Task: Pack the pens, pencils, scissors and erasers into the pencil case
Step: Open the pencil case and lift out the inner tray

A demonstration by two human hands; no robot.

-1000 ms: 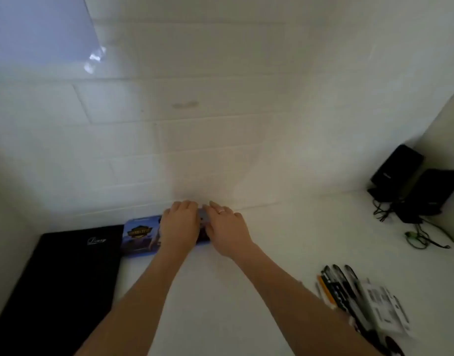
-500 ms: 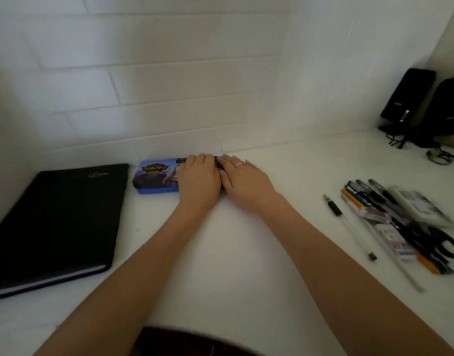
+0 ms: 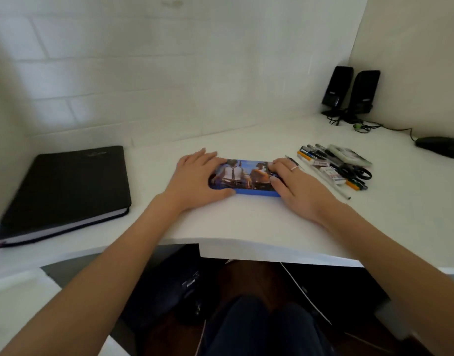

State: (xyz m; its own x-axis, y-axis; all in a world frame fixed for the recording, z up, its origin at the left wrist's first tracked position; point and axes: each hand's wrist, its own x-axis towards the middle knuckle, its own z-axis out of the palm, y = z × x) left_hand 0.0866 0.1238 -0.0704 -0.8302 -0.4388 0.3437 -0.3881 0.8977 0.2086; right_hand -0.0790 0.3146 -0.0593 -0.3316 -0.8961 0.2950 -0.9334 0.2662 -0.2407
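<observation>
Closed blue pencil case (image 3: 244, 177) lying flat on the white desk (image 3: 246, 222), mid-desk. Left hand (image 3: 195, 178) and right hand (image 3: 295, 186) rest on its two ends — fingers spread flat, not closed around it. Pens, scissors (image 3: 354, 172) and erasers (image 3: 330, 173) lie just right.

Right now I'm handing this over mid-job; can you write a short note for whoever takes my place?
Left hand: flat on the left end of the pencil case, gripping nothing.
Right hand: on the case's right end, fingers curled at its edge.
The case lies closed on the desk, between the two hands.
Pens and pencils, scissors and erasers lie in a loose pile to the right of the case.
Done: the case sits in front of the person, nothing more.
Left: open the case, put every item in, close it.
</observation>
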